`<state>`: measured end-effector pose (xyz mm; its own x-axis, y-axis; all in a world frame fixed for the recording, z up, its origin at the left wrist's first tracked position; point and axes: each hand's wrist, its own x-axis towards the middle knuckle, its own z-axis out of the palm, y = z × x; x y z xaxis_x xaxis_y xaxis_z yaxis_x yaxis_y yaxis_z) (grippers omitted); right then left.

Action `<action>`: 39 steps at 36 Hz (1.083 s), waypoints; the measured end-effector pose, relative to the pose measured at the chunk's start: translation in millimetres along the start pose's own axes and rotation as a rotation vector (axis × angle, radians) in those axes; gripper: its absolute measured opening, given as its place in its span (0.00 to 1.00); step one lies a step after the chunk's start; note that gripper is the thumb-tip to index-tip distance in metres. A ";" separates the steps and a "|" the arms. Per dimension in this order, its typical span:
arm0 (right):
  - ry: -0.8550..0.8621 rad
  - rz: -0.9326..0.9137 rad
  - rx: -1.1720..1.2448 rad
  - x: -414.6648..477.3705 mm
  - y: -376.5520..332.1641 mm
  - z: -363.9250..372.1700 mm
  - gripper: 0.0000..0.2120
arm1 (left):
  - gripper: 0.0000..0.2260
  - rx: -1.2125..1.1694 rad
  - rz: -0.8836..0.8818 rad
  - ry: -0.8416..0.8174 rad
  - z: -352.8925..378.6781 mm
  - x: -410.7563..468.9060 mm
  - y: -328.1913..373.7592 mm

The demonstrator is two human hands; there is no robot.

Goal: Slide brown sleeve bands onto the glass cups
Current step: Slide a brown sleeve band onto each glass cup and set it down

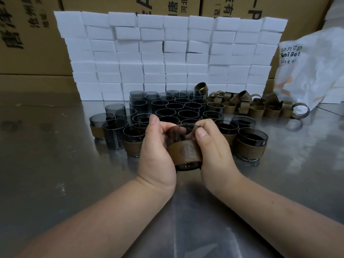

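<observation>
I hold one smoky, see-through glass cup (179,131) between both hands above the brushed steel table (55,164). My left hand (158,146) curls around its left side and my right hand (212,148) around its right, thumbs up at the thin round rim, both clamped on it. A matte, grainy brown sleeve band (184,151) wraps the cup's lower half, between my palms, with a dark strip of the base showing under it. My fingers behind the cup appear only dimly through the tinted glass.

Behind my hands stands a cluster of glass cups (167,107), a few of them banded. To their right lies a heap of loose bands (260,107). Behind both is a wall of white foam blocks (167,53). A crinkled plastic bag (312,71) is cut off at the right edge.
</observation>
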<state>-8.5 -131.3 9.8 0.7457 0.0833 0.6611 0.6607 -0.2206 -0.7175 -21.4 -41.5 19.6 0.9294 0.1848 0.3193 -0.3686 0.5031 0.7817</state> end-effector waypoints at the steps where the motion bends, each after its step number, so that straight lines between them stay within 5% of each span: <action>1: 0.001 -0.001 0.001 -0.1 -0.5 0.0 0.13 | 0.23 0.006 -0.007 0.007 0.3 -0.1 0.3; 23: 0.000 -0.022 0.012 -2.4 -6.8 -1.0 0.22 | 0.19 0.041 -0.016 0.072 -1.1 0.9 9.5; 39: -0.021 -0.063 0.037 -4.7 -5.0 -0.9 0.18 | 0.26 0.128 -0.010 0.027 -2.7 3.0 10.8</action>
<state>-15.4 -131.4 10.4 0.7040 0.1164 0.7006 0.7088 -0.1778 -0.6826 -22.5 -33.3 27.6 0.9325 0.2039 0.2980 -0.3568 0.3936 0.8472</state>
